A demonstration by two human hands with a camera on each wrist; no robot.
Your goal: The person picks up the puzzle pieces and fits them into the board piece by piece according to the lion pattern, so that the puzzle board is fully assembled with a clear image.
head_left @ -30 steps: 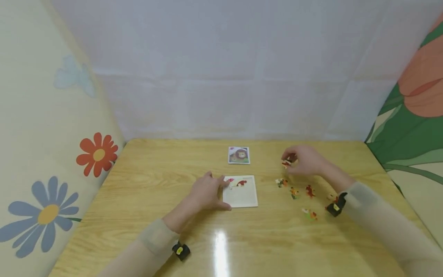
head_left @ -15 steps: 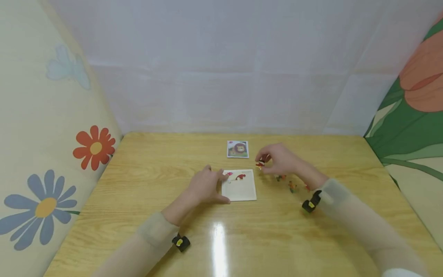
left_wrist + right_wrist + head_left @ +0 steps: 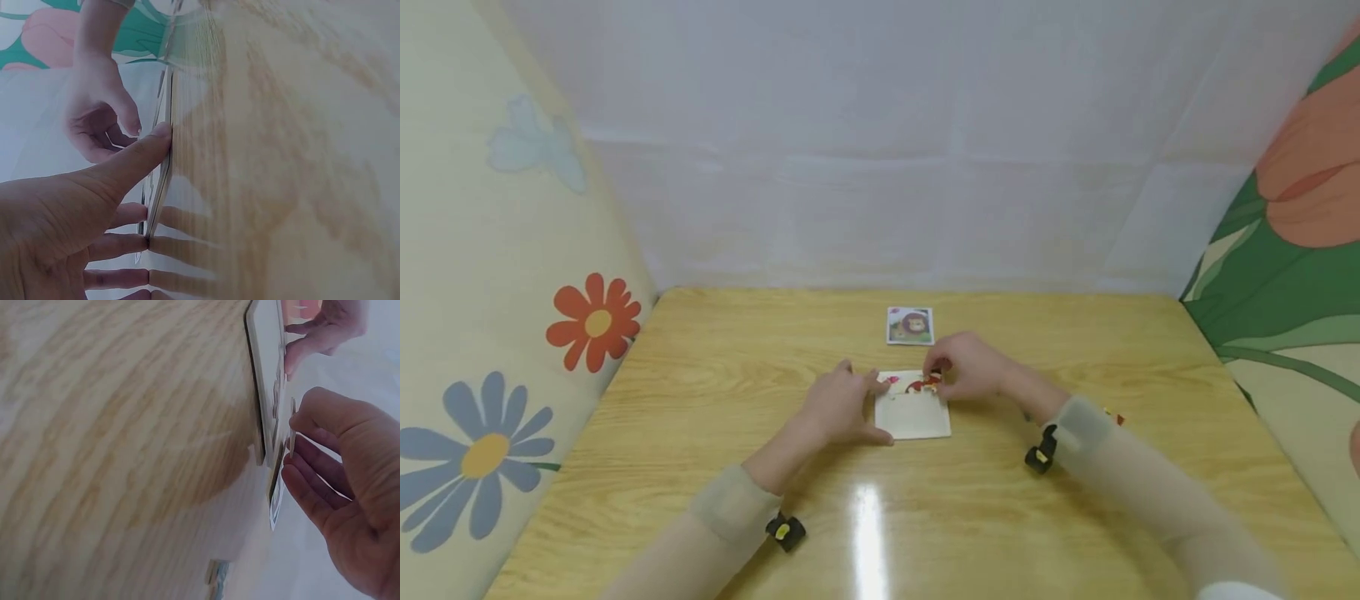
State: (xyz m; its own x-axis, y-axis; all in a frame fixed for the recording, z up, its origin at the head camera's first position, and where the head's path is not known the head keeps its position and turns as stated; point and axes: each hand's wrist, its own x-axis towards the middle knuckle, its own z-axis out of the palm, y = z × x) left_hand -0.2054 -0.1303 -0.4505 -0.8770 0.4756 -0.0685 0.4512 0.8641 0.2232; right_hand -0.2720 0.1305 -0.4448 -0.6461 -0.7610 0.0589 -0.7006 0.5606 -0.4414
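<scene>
two hands (image 3: 842,406) (image 3: 976,367), one white board (image 3: 913,418), one lion card (image 3: 910,327)

A person's two arms, in long pale sleeves (image 3: 1195,533) that leave the wrists (image 3: 1033,392) bare, reach forward from the bottom edge of the head view. The left arm (image 3: 700,525) slants up and to the right; the right arm (image 3: 1138,479) slants up and to the left. The left grip (image 3: 838,406) is spread wide, its left thumb (image 3: 128,165) stretched out on the near side and its fingers (image 3: 115,247) extended and spaced apart. The right grip (image 3: 972,367) sits slightly farther forward, bent fingers and right thumb (image 3: 328,412) drawn together in a pinch. Both are near each other, yet apart.
</scene>
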